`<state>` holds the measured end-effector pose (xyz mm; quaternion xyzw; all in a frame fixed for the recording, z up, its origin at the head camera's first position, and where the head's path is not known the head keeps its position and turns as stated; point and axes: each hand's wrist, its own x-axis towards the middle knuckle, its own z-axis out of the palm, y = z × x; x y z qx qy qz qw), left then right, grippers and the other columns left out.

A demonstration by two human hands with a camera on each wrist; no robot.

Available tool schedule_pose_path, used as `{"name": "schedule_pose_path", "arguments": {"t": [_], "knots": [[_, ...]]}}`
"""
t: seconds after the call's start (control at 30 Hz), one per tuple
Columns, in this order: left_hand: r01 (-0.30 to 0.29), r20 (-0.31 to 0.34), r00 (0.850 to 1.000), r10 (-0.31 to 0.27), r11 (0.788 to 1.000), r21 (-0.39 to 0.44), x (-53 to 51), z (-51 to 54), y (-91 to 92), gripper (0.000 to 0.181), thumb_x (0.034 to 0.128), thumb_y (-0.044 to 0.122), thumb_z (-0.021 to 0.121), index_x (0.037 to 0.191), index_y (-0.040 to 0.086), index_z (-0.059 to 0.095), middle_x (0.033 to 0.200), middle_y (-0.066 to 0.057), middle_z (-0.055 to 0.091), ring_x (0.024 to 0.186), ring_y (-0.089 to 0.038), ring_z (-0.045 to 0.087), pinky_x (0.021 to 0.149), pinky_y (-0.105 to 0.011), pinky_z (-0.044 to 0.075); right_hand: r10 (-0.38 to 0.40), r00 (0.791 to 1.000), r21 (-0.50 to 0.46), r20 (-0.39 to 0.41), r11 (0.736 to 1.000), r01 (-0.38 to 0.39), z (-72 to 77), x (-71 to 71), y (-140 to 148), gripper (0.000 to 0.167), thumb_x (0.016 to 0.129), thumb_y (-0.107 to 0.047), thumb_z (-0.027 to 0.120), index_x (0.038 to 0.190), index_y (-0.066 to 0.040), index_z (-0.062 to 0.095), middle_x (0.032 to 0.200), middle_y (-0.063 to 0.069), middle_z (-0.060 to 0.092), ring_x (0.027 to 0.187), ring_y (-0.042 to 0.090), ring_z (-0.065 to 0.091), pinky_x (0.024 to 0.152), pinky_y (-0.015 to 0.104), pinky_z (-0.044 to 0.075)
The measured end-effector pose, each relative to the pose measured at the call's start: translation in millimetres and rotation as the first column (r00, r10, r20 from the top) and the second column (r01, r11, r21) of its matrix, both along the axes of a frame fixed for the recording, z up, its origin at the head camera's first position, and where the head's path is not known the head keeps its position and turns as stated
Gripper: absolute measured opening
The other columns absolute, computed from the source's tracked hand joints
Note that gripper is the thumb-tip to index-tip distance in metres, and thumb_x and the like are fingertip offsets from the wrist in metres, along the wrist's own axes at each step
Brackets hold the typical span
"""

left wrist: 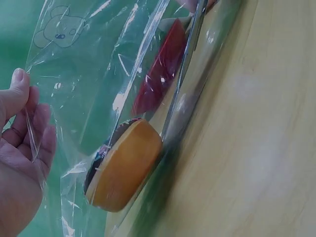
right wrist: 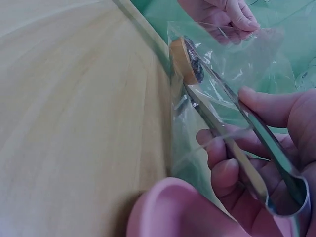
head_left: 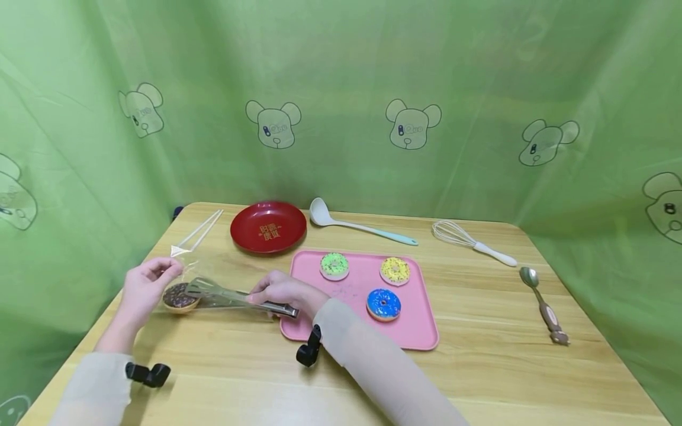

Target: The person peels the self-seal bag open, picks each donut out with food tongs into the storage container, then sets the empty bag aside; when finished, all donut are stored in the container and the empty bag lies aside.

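Observation:
My left hand (head_left: 142, 290) pinches the rim of a clear plastic bag (left wrist: 89, 106) between thumb and fingers. Inside that bag is a chocolate-topped donut (head_left: 180, 299) with sprinkles, its tan side (left wrist: 127, 170) plain in the left wrist view. In my right hand (head_left: 285, 291) is a pair of metal tongs (right wrist: 270, 143), the thumb on one arm and fingers on the other. The tongs reach into the bag, and their tips lie at the donut. Whether they still clamp it, I cannot tell.
A pink tray (head_left: 341, 331) under my right forearm bears green (head_left: 334, 266), yellow (head_left: 395, 270) and blue (head_left: 383, 305) donuts. Behind lie white chopsticks (head_left: 202, 228), a red plate (head_left: 268, 226) and a ladle (head_left: 362, 225). A whisk (head_left: 474, 241) and spoon (head_left: 546, 305) lie right.

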<state>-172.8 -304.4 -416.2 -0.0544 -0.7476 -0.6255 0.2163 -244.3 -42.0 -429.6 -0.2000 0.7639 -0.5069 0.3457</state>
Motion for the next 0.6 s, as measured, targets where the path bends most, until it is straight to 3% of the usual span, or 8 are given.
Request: {"name": "schedule_pose_path", "arguments": {"t": [0.23,0.6], "knots": [[-0.086,0.049,0.995,0.092,0.991,-0.1,7.5,5.4,3.3,0.007,0.0873,0.0,0.062,0.09,-0.006,0.063,0.079,0.015,0.062,0.071,-0.001,0.054,0.065,-0.011,0.046,-0.031,0.999,-0.013,0.011,0.999,0.031,-1.4,0.2,1.0,0.023,0.084,-0.014,0.069,0.102,-0.001,0.068,0.074,0.01,0.063,0.051,0.019,0.054,0.046,0.026,0.047],[-0.13,0.076,0.988,0.136,0.988,-0.08,11.0,7.9,5.2,0.006,0.088,0.004,0.062,0.09,-0.001,0.065,0.077,0.016,0.062,0.07,0.0,0.055,0.06,-0.011,0.045,-0.03,0.999,0.016,-0.022,0.999,0.031,3.2,-2.4,20.0,0.02,0.083,-0.017,0.07,0.099,-0.004,0.069,0.076,0.008,0.064,0.058,0.016,0.055,0.05,0.024,0.047]]}}
